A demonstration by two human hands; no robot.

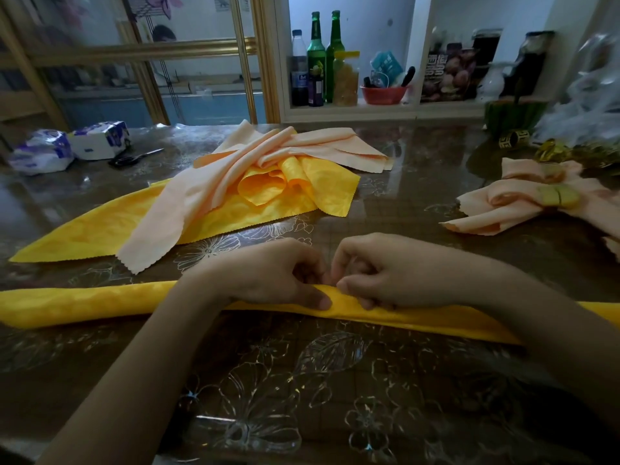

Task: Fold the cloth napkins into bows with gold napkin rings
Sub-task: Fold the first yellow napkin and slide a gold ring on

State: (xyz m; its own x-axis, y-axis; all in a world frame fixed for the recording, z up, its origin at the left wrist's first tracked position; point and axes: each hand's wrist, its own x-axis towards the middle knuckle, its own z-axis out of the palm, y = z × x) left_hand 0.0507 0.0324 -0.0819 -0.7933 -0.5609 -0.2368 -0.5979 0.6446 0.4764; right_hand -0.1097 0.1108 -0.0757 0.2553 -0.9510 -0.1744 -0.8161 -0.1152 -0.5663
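A yellow napkin (84, 305), folded into a long narrow band, lies across the table in front of me. My left hand (281, 275) and my right hand (375, 273) meet at its middle, fingers curled and pinching the band's upper fold. Behind it lies a heap of loose napkins: peach ones (214, 182) draped over yellow ones (268, 199). At the right lies a finished peach bow (503, 209) held by a gold ring (558, 196). Loose gold rings (513, 139) sit at the far right.
The table (335, 380) has a dark glossy floral cover. Scissors (134, 157) and two tissue packs (67, 147) lie at the back left. A shelf behind holds bottles (317, 58) and a red bowl (382, 94). Clear plastic wrap (583, 95) bulges at the far right.
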